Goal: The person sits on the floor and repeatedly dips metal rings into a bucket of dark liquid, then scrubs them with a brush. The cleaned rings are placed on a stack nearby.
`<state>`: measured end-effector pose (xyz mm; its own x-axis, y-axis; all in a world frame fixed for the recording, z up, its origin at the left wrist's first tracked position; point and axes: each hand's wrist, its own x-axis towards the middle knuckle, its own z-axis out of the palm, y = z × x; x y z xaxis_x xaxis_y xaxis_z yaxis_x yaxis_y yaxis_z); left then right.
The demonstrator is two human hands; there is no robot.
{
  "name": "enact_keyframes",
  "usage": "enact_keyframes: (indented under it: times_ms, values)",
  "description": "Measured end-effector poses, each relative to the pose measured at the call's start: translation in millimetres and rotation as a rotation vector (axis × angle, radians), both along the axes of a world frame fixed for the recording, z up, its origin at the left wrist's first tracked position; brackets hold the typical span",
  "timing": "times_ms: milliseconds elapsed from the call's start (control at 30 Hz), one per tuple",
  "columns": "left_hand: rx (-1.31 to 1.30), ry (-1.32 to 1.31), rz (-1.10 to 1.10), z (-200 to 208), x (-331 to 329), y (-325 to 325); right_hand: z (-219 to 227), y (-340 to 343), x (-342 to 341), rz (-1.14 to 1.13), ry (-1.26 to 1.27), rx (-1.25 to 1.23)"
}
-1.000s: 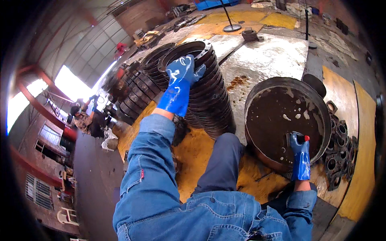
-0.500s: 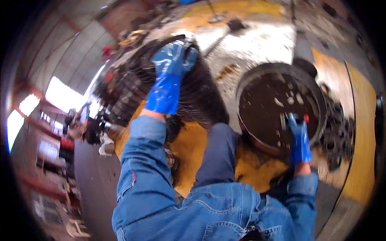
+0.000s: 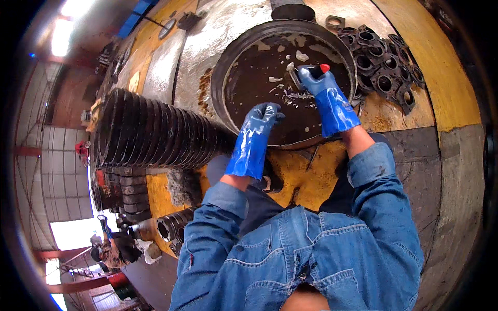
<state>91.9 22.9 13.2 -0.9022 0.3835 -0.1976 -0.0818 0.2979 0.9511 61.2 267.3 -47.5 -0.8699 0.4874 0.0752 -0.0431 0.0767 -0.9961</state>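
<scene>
In front of me stands a wide round tub (image 3: 218, 85) of dark liquid with pale foam patches on it. My right hand (image 3: 319, 84), in a blue rubber glove, is closed around a tool (image 3: 324, 68) with a red handle end. Its flat greyish head points left over the liquid; I cannot tell its exact kind. Above the near left part of the tub, my gloved left hand (image 3: 262, 115) has its fingers curled in. Whatever it may hold is hidden. Left of the tub lies a long row of black ribbed rings (image 3: 161, 132), apart from both hands.
Dark metal parts with round holes (image 3: 385, 83) are heaped right of the tub. A black round container (image 3: 293, 11) sits behind it. Cylindrical metal parts (image 3: 174, 225) lie near my left forearm. Another person (image 3: 111, 251) is at the far left.
My left hand has left the row of black rings and come right, over the tub, its fingers curled. My right hand still grips the tool; the view has turned.
</scene>
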Motion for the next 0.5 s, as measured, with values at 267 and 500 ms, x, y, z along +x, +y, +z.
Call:
enact_keyframes:
  times_ms: [267, 500]
  values:
    - [0.186, -0.634, 0.108, 1.3, 11.3, 12.5, 14.1, -22.1, 5.3, 0.127, 0.134, 0.701]
    - [0.227, -0.841, 0.461, 17.3, 3.5, 18.7, 24.1, -60.5, 35.7, 0.360, 0.189, 1.053]
